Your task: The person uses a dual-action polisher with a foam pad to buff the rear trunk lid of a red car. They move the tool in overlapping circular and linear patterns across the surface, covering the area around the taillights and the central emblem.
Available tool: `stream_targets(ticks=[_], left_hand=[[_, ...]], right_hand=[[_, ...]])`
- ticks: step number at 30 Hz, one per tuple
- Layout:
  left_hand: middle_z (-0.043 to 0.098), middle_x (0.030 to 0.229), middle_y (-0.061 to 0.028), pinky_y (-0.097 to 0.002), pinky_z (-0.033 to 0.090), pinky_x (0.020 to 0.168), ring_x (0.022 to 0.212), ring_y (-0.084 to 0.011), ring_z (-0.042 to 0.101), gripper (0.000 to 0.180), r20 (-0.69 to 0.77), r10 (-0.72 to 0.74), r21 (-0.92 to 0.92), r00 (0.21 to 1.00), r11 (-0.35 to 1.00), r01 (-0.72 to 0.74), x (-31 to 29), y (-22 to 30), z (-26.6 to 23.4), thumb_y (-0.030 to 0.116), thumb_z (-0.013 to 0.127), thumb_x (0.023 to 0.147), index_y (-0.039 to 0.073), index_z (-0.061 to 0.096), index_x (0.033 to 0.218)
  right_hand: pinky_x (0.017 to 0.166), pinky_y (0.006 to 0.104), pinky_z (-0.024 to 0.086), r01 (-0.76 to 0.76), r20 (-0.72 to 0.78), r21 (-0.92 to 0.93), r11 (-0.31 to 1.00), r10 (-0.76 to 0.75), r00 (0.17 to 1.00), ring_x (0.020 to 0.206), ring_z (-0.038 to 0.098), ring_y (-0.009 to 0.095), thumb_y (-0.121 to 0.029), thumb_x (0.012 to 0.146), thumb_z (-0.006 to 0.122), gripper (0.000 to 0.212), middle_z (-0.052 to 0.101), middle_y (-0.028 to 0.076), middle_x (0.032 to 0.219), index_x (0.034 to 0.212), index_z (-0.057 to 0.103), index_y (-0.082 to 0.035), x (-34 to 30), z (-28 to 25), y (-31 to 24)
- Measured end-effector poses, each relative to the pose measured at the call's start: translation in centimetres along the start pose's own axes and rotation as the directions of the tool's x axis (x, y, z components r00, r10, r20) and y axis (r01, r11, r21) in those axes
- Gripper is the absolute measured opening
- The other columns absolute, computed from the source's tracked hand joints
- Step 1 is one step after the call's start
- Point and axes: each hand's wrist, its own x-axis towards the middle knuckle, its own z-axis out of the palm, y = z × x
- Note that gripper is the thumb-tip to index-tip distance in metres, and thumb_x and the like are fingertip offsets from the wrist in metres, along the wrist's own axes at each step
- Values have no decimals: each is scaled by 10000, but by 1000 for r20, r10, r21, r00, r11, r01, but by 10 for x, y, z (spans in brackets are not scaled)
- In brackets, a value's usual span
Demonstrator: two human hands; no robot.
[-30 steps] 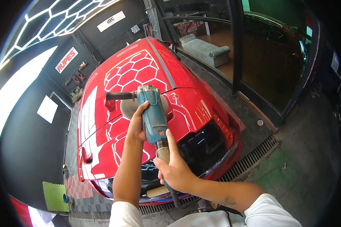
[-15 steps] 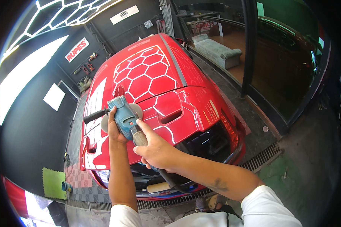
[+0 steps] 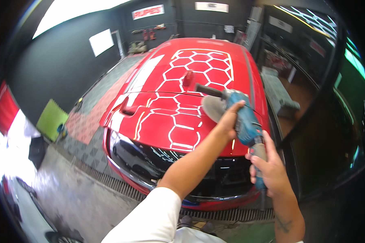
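Observation:
A blue electric car polisher [image 3: 247, 123] is held up over the right rear of a red car [image 3: 150, 117]. My left hand [image 3: 230, 118] is closed round the front of its body, close to the black side handle [image 3: 209, 90]. My right hand [image 3: 268, 166] wraps the rear grip, with the thumb lying along it. The pale round pad [image 3: 213, 108] is tilted toward the car's spoiler; whether it touches the paint I cannot tell. White hexagonal light reflections run over the roof and spoiler, and a red roof antenna [image 3: 188, 77] stands beyond the polisher.
Past the car's right side are dark glass panels and a grey sofa [image 3: 278, 95]. A drain grate [image 3: 113, 183] crosses the floor behind the car. At left, a green mat [image 3: 52, 120] leans by the dark wall, and a silver car [image 3: 30, 210] shows at the lower left.
Both hands have carried the polisher from the left and middle of the car's rear over to its right side. My view has shifted too, with the car now more level.

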Motion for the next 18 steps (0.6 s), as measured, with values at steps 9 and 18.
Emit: stream_targets(ticks=[9, 18], left_hand=[[690, 1011, -132, -530, 648, 886, 906, -301, 745, 477, -62, 246, -208, 967, 945, -253, -47, 45, -42, 411, 744, 984, 62, 575, 1263], [708, 1049, -120, -537, 647, 885, 924, -296, 743, 321, -350, 543, -137, 763, 776, -616, -132, 179, -110, 359, 689, 1052, 88, 594, 1195]], right_hand=[[560, 296, 562, -50, 246, -143, 989, 84, 966, 689, 635, 136, -76, 1014, 660, 937, 648, 155, 1188, 1759, 98, -157, 25, 28, -29], [549, 268, 563, -37, 571, -229, 973, 165, 804, 682, 637, 115, -152, 1029, 666, 850, 675, 239, 1207, 1730, 187, -100, 122, 139, -65]])
